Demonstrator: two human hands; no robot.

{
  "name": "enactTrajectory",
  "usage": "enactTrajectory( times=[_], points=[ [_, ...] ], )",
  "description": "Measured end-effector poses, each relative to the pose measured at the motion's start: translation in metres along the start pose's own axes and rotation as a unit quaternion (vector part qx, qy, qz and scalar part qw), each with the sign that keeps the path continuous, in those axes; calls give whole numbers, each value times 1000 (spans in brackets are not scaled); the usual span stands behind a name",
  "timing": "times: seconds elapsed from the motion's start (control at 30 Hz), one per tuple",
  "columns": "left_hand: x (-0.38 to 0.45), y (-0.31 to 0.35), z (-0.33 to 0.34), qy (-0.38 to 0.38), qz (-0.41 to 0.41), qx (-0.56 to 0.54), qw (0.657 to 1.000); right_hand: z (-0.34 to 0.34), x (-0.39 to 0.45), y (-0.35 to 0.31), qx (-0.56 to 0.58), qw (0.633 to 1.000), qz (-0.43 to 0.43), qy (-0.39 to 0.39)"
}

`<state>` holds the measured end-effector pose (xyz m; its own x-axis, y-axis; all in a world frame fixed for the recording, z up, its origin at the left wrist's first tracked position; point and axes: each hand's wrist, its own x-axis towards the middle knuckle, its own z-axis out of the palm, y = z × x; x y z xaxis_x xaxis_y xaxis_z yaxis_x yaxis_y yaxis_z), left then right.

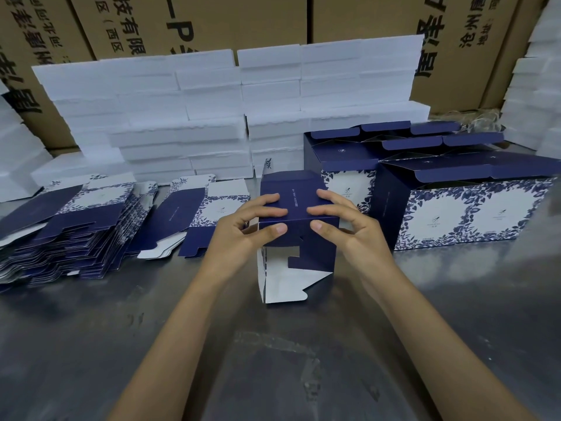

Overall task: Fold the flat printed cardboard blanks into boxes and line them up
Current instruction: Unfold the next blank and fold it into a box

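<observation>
Where foam slabs [182, 117] stack, a steel table [273, 360] meets cartons [243, 19].

Both bare forearms reaching forward and converging, left hand [243, 226] gripping the near left edge of a half-folded box [296, 226], fingers on top, thumb in front, right hand [349, 226] mirroring it, fingertips almost meeting

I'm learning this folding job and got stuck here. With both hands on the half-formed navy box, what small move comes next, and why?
Probably fold the loose bottom flaps shut. The left hand and right hand grip the half-formed navy printed cardboard box, already opened into a tube, but its white-lined bottom flaps hang open toward the person, unlike the finished boxes standing at right.
</observation>
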<state>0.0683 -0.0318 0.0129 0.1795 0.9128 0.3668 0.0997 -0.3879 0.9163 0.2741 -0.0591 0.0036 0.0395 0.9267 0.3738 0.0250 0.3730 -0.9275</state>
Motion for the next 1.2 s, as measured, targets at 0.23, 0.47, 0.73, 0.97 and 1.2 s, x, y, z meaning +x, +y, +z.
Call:
enactTrajectory(
  times=[0.23,0.47,0.73,0.97,1.2],
  points=[
    [-1,3,0,14,-12,16,1000,-7,3,3,5,1000,1,-27],
    [-1,4,-28,20,-116,-23,993,-19,6,17,-22,990,141,14],
    [1,1,-24,15,-224,-104,969,6,-5,7,42,984,138,-106],
    [-11,-1,28,-152,-320,46,934,-1,-3,-4,64,995,42,-58],
    [-11,17,-3,-369,-281,156,872,6,-2,3,-115,989,33,-92]
  ],
)
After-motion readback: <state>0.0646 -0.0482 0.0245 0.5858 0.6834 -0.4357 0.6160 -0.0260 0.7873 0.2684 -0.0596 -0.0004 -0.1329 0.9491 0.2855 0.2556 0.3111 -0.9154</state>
